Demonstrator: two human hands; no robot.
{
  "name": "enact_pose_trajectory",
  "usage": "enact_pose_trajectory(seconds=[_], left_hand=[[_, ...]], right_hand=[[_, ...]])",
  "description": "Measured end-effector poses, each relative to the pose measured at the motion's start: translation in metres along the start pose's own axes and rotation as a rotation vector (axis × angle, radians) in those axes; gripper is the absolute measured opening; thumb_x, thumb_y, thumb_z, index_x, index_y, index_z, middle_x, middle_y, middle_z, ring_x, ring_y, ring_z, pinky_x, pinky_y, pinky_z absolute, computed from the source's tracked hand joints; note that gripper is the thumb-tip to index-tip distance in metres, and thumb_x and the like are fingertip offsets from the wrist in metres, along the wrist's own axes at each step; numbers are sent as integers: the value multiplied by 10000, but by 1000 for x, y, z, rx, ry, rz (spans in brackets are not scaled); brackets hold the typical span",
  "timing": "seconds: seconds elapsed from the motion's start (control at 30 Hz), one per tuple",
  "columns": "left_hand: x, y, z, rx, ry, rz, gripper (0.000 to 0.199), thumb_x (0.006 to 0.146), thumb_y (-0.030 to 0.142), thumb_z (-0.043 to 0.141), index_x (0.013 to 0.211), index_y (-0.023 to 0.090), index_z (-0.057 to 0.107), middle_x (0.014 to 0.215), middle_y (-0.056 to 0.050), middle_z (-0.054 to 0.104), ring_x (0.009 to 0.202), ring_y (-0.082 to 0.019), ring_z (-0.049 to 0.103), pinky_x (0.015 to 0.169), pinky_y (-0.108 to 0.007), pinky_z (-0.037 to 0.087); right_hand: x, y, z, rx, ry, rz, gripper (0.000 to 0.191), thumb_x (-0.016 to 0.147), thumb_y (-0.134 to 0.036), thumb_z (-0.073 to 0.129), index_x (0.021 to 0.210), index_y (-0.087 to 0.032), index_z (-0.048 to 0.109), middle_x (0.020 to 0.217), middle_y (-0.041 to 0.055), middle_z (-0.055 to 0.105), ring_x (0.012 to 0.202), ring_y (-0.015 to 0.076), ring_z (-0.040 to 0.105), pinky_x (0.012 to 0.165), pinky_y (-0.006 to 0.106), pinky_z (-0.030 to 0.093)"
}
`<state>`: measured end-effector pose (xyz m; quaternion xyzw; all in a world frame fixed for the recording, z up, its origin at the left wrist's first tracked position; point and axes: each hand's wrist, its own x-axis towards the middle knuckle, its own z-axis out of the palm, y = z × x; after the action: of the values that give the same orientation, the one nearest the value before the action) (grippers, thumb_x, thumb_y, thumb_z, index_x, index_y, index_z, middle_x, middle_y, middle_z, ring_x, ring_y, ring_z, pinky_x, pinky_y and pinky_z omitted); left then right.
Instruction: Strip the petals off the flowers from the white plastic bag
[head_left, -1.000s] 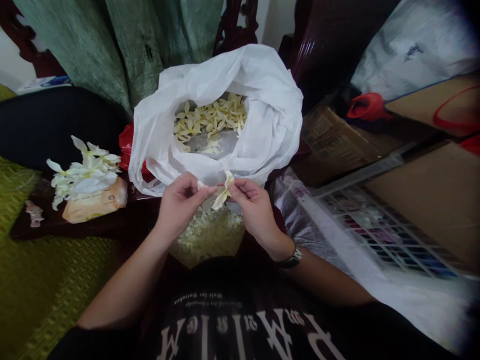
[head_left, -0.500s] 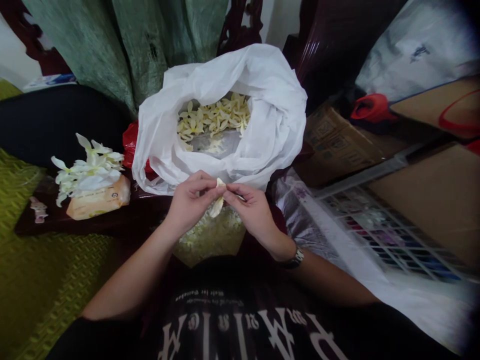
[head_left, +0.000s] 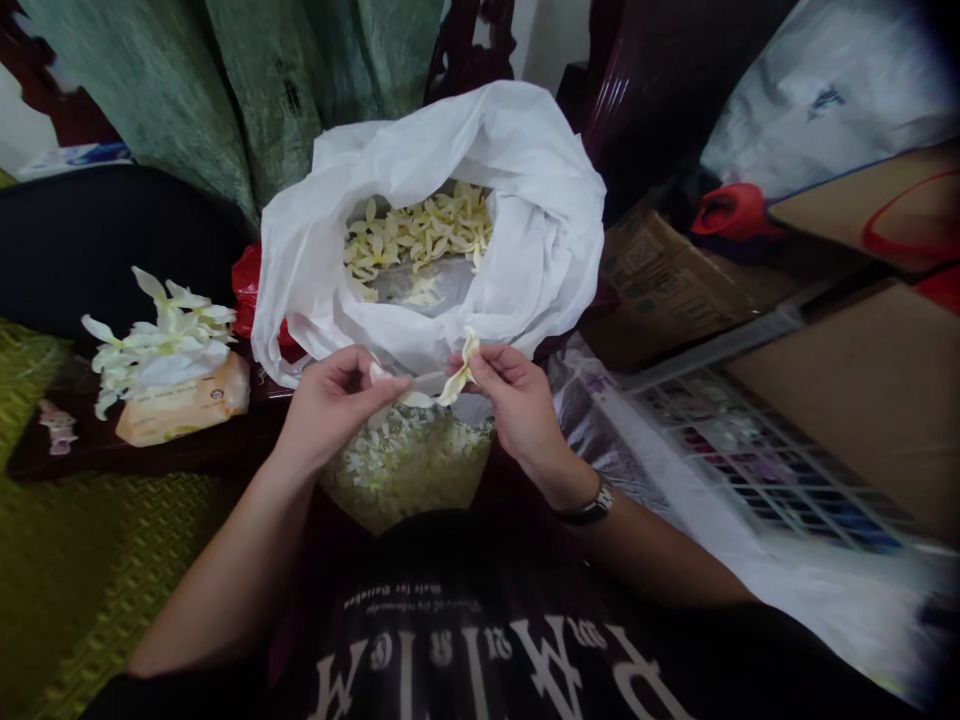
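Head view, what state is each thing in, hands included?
Left hand: fingers curled; whether it grips anything is unclear.
Right hand: pinching a cream flower.
White bag: open, crumpled.
Flowers in the bag: heaped loosely.
Flowers between the forearms: heaped.
Yellow packet: partly covered by white flowers.
Watch: worn on the right wrist.

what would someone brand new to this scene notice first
Probably the big white bag at the centre, open on a heap of pale yellow flowers. Just in front, the right hand pinches a single cream flower. Off to the left, whiter blossoms sit by an orange packet.
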<state>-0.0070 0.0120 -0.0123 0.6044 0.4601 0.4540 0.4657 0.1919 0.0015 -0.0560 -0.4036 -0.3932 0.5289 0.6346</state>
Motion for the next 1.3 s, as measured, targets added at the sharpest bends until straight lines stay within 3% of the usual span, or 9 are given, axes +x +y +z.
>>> enact_pose_trajectory(seconds=[0.1, 0.17, 0.3, 0.5, 0.73, 0.87, 1.0, 1.13, 1.3], left_hand=[[4, 4, 0, 149, -122, -3, 386, 636, 398, 914, 907, 190, 734, 743, 9, 584, 636, -114, 492, 574, -245, 379], [6, 5, 8, 154, -132, 66, 365, 698, 421, 871, 978, 206, 776, 834, -26, 621, 730, -144, 538, 646, -269, 424], [6, 4, 26, 94, -61, 178, 215, 835, 417, 762, 794, 207, 770, 802, -34, 617, 743, -155, 544, 683, -290, 429], [2, -3, 33, 120, 70, 196, 405, 762, 411, 834, 597, 185, 541, 646, 25, 467, 628, -122, 439, 597, -266, 368], [0, -8, 12, -96, 93, 62, 373, 721, 395, 870, 681, 192, 560, 647, 38, 514, 591, -99, 459, 578, -244, 387], [2, 1, -4, 71, -81, -20, 330, 674, 407, 896, 780, 188, 673, 668, 16, 575, 575, -108, 471, 537, -247, 372], [8, 4, 7, 164, -156, 58, 364, 719, 423, 859, 1006, 212, 780, 831, -26, 639, 700, -139, 543, 631, -271, 440], [8, 1, 25, 103, -75, 172, 188, 834, 395, 766, 795, 212, 776, 796, -31, 620, 750, -156, 551, 679, -288, 433], [4, -2, 33, 84, 37, 153, 368, 770, 370, 828, 607, 178, 559, 646, 35, 452, 608, -106, 423, 582, -259, 349]], right_hand=[[-3, 0, -1, -129, -73, -26, 206, 812, -438, 788, 868, -242, 757, 833, 10, 778, 745, 173, 701, 734, 322, 601], [-6, 0, 1, -235, -123, -65, 196, 829, -427, 773, 888, -239, 771, 823, 12, 770, 753, 177, 693, 736, 319, 582], [-11, 2, 5, -295, -162, -100, 197, 850, -417, 751, 914, -233, 780, 790, 4, 749, 725, 163, 673, 722, 305, 560], [-12, 11, 7, -114, -185, 16, 269, 807, -488, 779, 918, -245, 755, 857, 7, 761, 729, 160, 688, 705, 302, 596], [-3, 3, 2, 1, 19, -18, 239, 802, -458, 790, 844, -241, 699, 880, 11, 773, 791, 168, 705, 748, 317, 603], [0, 1, -4, -109, -20, -18, 231, 807, -460, 782, 860, -240, 737, 837, 16, 774, 742, 179, 701, 742, 342, 599], [-5, 2, -1, -262, -124, -74, 210, 820, -441, 775, 884, -240, 775, 829, 11, 771, 769, 186, 697, 753, 329, 573], [-10, 3, 4, -299, -141, -104, 208, 839, -436, 755, 904, -241, 785, 799, 6, 753, 741, 173, 674, 719, 309, 559], [-12, 8, 4, -155, -176, -8, 246, 815, -467, 774, 909, -240, 764, 813, -3, 750, 665, 146, 680, 677, 296, 575]])
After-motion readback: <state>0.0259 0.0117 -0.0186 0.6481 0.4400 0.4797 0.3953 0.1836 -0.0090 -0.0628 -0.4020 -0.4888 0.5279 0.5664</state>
